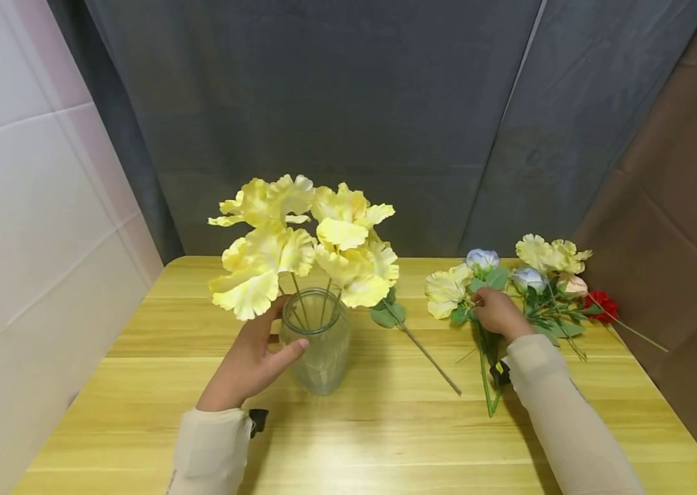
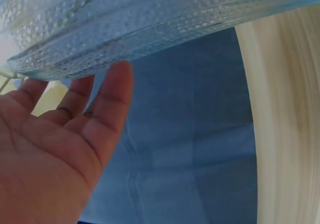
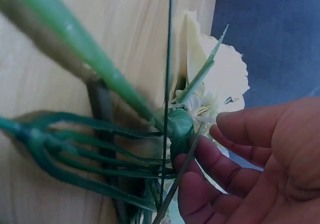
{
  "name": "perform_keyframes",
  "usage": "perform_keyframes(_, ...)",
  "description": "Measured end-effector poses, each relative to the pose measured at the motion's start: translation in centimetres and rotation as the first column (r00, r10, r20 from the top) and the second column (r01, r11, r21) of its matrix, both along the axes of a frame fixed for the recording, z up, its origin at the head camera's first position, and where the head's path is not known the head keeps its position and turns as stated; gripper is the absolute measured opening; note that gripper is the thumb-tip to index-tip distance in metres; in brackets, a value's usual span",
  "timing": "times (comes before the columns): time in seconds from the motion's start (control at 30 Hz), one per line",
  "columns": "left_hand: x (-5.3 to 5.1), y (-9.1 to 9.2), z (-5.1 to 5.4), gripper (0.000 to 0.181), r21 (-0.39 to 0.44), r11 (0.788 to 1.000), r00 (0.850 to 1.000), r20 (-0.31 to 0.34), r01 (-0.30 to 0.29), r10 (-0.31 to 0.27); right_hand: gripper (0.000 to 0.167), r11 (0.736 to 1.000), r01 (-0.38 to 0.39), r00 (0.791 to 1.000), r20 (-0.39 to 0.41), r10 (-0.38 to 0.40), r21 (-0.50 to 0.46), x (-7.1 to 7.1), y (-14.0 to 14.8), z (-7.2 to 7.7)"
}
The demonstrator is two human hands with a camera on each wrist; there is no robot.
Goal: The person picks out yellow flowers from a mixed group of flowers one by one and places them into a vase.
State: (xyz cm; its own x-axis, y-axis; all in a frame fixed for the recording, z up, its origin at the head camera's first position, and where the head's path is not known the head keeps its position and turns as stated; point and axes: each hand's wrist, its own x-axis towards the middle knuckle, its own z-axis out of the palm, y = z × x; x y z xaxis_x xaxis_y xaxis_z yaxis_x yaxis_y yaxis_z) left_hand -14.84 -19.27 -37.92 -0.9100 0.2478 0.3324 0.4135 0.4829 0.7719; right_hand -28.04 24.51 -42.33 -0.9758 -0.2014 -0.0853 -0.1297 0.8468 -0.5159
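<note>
A clear glass vase (image 1: 317, 361) stands upright on the table, holding several yellow flowers (image 1: 262, 268) on thin stems. My left hand (image 1: 256, 357) is around the vase's left side, thumb in front and fingers behind; in the left wrist view its straight fingertips (image 2: 120, 72) touch the textured glass. On the right, my right hand (image 1: 497, 313) reaches into a loose pile of artificial flowers, beside a pale yellow flower (image 1: 447, 292). In the right wrist view its fingers (image 3: 225, 169) bend beside a thin brown stem (image 3: 182, 176); whether they pinch it is unclear.
One leafy stem (image 1: 429, 357) lies right of the vase. Blue flowers (image 1: 482, 259), a peach flower (image 1: 573, 285), a red flower (image 1: 602, 306) and another yellow flower (image 1: 552, 254) lie around the right hand. A dark curtain (image 1: 324, 103) hangs behind the wooden table (image 1: 348, 454).
</note>
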Motion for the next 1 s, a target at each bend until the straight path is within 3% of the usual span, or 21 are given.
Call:
perform_keyframes(0.37, 0.3, -0.1, 0.3, 0.079, -0.048, 0.998, 0.994, 0.101, -0.046, 0.051, 0.028, 0.999, 0.006, 1.0, -0.005, -0.006, 0.047, -0.6, -0.8, -0.5)
perform_keyframes(0.63, -0.1, 0.2, -0.1, 0.074, -0.008, 1.0, 1.0, 0.007, -0.003, 0.003, 0.027, 0.997, 0.01, 1.0, -0.026, -0.008, 0.07, -0.6, -1.1, -0.4)
perform_keyframes(0.83, -0.1, 0.5, -0.3, 0.082, -0.039, 0.999, 0.999, -0.024, -0.026, 0.025, 0.012, 0.999, 0.013, 0.988, -0.157, -0.007, 0.04, 0.0, -1.3, 0.7)
perform_keyframes(1.0, -0.2, 0.5, -0.6, 0.086, -0.016, 1.0, 0.999, -0.05, -0.013, 0.012, 0.014, 0.999, 0.032, 0.968, -0.249, -0.031, 0.0, 0.5, -2.0, 2.3)
